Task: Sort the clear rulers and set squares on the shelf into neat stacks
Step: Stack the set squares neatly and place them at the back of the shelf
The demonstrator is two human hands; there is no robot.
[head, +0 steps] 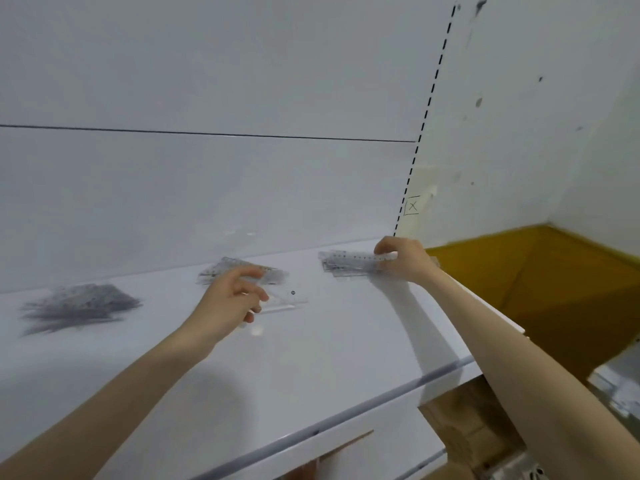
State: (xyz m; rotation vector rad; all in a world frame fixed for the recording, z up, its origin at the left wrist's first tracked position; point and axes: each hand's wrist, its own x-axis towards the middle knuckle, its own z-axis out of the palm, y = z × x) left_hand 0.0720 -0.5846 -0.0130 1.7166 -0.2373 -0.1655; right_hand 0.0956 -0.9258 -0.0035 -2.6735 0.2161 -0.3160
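Note:
On the white shelf (311,358) my right hand (403,259) pinches a clear ruler (360,257) at its right end, holding it over a stack of clear rulers (341,268) near the shelf's back right. My left hand (230,299) has its fingers curled on a clear set square (280,301) lying in the shelf's middle. Behind that hand sits a small heap of clear set squares (239,268). A larger, blurred, untidy pile of clear rulers and set squares (81,304) lies at the far left.
The shelf's white back panel (207,185) rises right behind the piles. A slotted upright (420,133) bounds the shelf on the right, beside a wall and yellow floor (554,289). The shelf's front edge (346,415) runs diagonally; cardboard boxes (460,420) show below.

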